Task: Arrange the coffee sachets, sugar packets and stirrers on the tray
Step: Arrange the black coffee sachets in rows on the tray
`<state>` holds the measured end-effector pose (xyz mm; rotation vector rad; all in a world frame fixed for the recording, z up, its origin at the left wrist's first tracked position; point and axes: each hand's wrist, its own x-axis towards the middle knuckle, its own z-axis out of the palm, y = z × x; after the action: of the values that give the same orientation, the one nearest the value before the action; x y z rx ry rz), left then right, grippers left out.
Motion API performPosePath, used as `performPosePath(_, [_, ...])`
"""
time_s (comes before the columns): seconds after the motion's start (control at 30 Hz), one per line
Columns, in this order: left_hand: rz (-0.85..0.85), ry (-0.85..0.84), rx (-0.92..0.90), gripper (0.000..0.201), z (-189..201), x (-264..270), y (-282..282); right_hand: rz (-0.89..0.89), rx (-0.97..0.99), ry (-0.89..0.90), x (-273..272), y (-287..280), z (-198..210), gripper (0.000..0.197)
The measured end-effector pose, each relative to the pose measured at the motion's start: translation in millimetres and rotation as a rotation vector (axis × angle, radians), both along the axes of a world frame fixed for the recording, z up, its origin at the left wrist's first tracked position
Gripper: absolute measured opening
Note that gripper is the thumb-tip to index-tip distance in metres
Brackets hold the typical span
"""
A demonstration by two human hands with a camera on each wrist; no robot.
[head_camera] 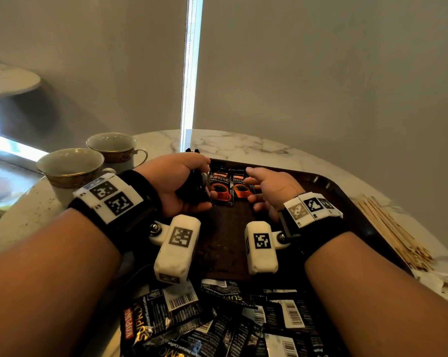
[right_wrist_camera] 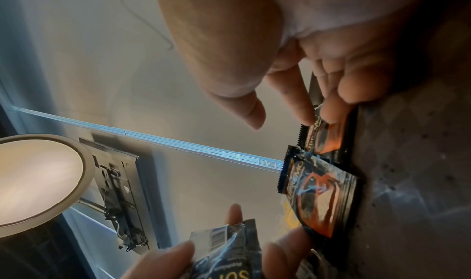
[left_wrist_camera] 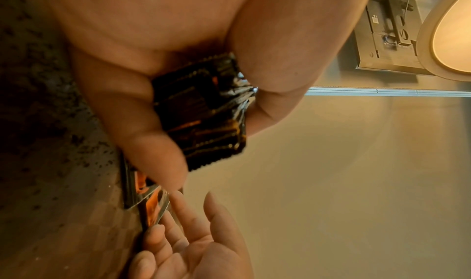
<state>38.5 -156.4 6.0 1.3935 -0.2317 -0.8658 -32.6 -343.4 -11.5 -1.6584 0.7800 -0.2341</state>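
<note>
Two black-and-orange coffee sachets lie side by side, face up, at the far side of the dark tray: the left sachet and the right sachet. My left hand grips a stack of sachets upright just left of them. My right hand is open, and its fingertips touch the right sachet. The left sachet lies free beside it. A loose pile of sachets covers the tray's near edge.
Wooden stirrers lie in a heap on the marble table right of the tray. Pale packets sit near them at the right edge. Two cups stand to the left.
</note>
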Motion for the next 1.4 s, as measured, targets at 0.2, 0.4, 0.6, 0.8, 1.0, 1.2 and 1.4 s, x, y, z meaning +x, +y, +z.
performPosePath(0.2, [0.08,-0.026,-0.078,0.031,1,-1,0,-0.015,-0.095,-0.018,0,-3,1,0.032])
performPosePath(0.4, [0.079,0.008,-0.312,0.032,9,-3,3,0.167,-0.092,-0.352,-6,-2,12,0.027])
performPosePath(0.6, [-0.032,0.017,-0.331,0.032,12,-6,7,0.434,-0.157,-0.421,-13,7,22,0.06])
performPosePath(0.8, [-0.051,0.008,-0.283,0.037,11,-11,4,0.582,-0.074,-0.441,-12,11,21,0.05])
performPosePath(1.0, [-0.111,-0.001,-0.198,0.052,9,-10,5,0.567,-0.049,-0.472,-13,8,21,0.045])
performPosePath(1.2, [-0.044,0.063,-0.149,0.035,9,-7,2,0.161,-0.089,-0.537,-5,-4,19,0.023])
performPosePath(1.4, [0.064,0.063,-0.099,0.041,9,-2,4,-0.117,-0.123,-0.196,5,-25,-6,0.017])
